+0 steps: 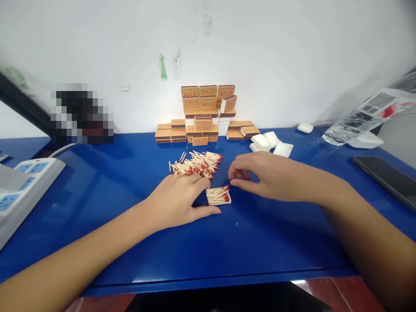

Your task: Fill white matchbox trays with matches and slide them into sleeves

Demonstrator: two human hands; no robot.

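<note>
Beneath both hands spreads a glossy blue table [260, 247], its far edge against a scuffed white wall [276, 52]. The left hand's [180, 197] grip is spread wide, thumb and forefinger flanking a tray of matches [218, 196] — contact is unclear. Right of the tray, the right hand's [264, 175] grip is curled; whether it pinches anything cannot be told. Beyond the left grip, fingers partly hide a match heap [196, 164]; far left — a pixelated dark object [76, 112] and a cut-off power strip [48, 173].
</note>
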